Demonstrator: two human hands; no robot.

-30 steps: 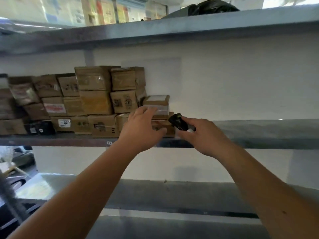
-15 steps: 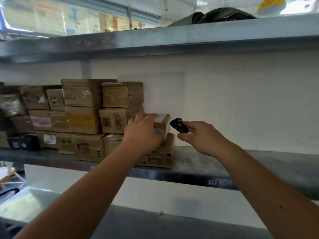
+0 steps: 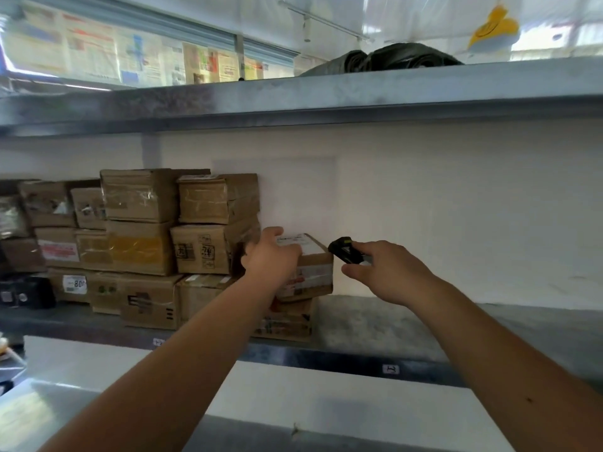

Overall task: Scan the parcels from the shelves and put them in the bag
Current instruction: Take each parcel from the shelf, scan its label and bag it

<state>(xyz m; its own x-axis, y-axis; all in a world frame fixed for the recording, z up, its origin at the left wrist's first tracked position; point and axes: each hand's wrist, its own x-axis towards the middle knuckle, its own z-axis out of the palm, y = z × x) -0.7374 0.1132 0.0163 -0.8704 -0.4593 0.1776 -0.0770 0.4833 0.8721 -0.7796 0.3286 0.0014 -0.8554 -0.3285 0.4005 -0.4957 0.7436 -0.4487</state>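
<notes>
Cardboard, brown and taped, makes up the small parcel that the left hand grips from the front and top, fingers curled over its upper edge; the grip is full of that box. It rests on top of another flat parcel at the right end of a stack of cardboard parcels lined along the grey metal shelf. A white label shows on the top of the gripped box. Just beside its right edge, the right hand pinches a small black barcode scanner between thumb and fingers, its nose towards the box, not touching it. Behind both stands a white wall. On the upper shelf lies a dark bundled plastic bag, well apart from the hands.
</notes>
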